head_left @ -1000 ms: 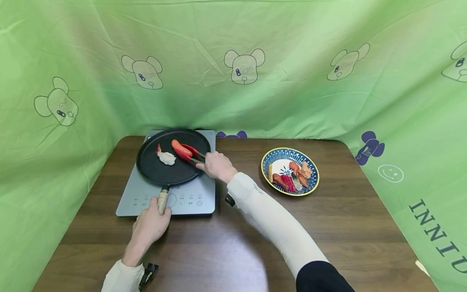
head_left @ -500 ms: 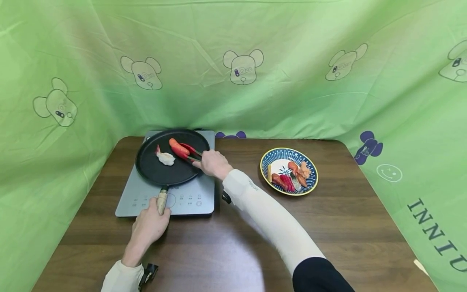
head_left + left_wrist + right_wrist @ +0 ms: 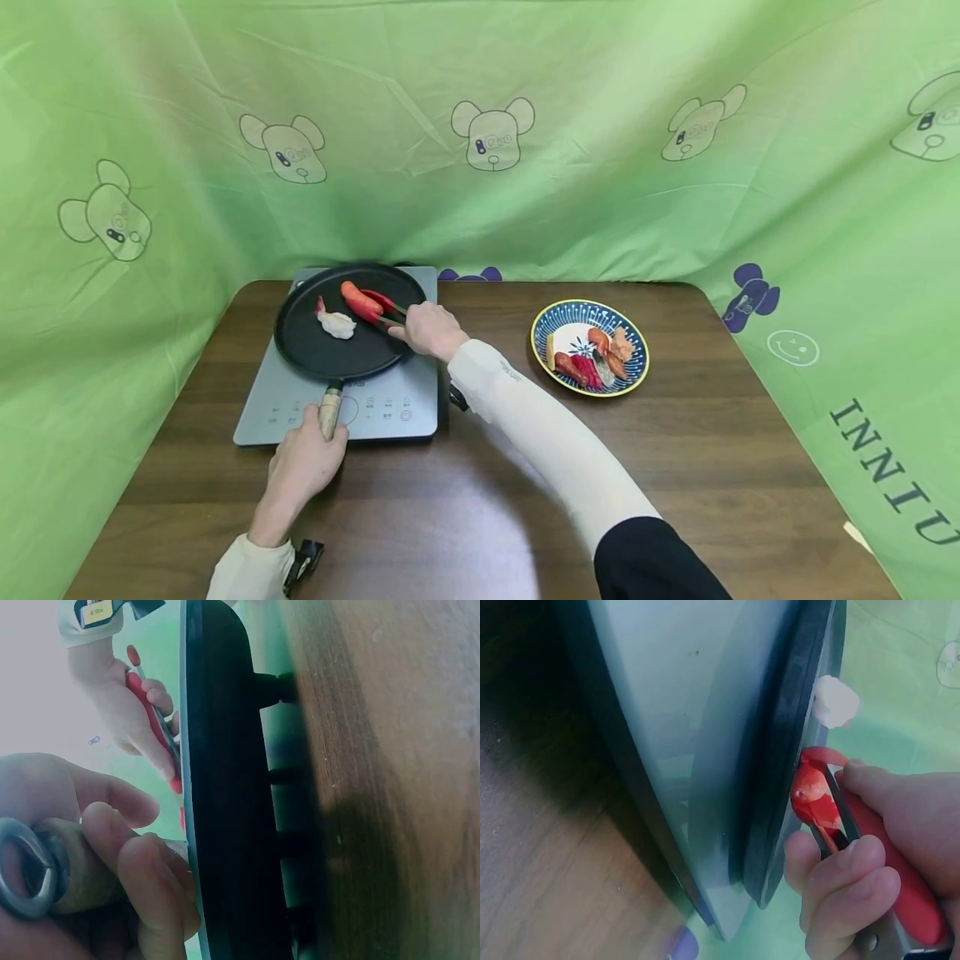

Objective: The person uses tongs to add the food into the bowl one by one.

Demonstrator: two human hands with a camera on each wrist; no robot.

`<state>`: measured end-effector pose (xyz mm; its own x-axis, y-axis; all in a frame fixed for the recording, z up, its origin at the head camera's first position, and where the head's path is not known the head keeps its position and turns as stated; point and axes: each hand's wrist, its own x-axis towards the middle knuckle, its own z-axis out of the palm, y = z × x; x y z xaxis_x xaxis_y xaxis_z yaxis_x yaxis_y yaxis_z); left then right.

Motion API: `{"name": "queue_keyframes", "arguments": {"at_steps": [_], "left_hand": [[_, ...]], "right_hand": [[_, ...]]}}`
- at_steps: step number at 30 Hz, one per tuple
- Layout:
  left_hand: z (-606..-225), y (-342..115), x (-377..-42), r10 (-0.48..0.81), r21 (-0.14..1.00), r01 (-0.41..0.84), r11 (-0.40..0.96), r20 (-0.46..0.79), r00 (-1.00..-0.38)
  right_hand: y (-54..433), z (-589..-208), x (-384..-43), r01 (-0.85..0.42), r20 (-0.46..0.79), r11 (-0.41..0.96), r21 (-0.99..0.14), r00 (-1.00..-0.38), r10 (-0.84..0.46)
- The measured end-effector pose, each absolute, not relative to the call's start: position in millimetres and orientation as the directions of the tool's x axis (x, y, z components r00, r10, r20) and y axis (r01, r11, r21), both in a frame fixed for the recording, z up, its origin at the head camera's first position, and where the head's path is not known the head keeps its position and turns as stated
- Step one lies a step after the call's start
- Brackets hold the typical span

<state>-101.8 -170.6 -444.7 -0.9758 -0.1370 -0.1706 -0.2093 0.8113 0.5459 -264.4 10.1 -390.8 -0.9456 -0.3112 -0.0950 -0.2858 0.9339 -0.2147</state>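
My left hand (image 3: 306, 454) grips the wooden handle (image 3: 330, 410) of a round black frying pan (image 3: 318, 354). A metal ring (image 3: 46, 889) at the handle's end shows in the left wrist view. My right hand (image 3: 429, 327) holds red-tipped tongs (image 3: 900, 874) over the pan's right side. Between the tong tips is an orange-red, sausage-shaped food piece (image 3: 352, 293), partly hidden by the tongs. To its left in the pan lies a white shrimp piece with a red tail (image 3: 339, 326).
Beneath the pan is a grey induction cooker (image 3: 255, 417). A blue-patterned plate (image 3: 561, 315) with a yellow rim stands to the right, bearing several sushi-like pieces. A green printed curtain (image 3: 585, 200) hangs behind the wooden table (image 3: 712, 450).
My right hand and the tongs have shifted slightly left over the pan, with the orange-red piece between the tips. My left hand keeps its grip on the handle. The view has drifted slightly.
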Motion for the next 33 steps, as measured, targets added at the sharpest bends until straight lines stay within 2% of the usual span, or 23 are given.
{"name": "queue_keyframes", "arguments": {"at_steps": [11, 20, 33], "left_hand": [[-448, -171, -101, -0.144, 0.544, -0.208, 0.813, -0.159, -0.977], [-447, -170, -101, -0.136, 0.542, -0.208, 0.814, -0.170, -0.976], [-443, -170, -102, -0.142, 0.542, -0.213, 0.813, -0.171, -0.975]], "right_hand": [[7, -397, -270, -0.272, -0.098, 0.936, -0.222, -0.949, -0.299], [13, -399, -267, -0.259, -0.123, 0.922, -0.287, -0.945, -0.303], [38, -393, -262, -0.256, -0.077, 0.888, -0.383, -0.949, -0.306]]}}
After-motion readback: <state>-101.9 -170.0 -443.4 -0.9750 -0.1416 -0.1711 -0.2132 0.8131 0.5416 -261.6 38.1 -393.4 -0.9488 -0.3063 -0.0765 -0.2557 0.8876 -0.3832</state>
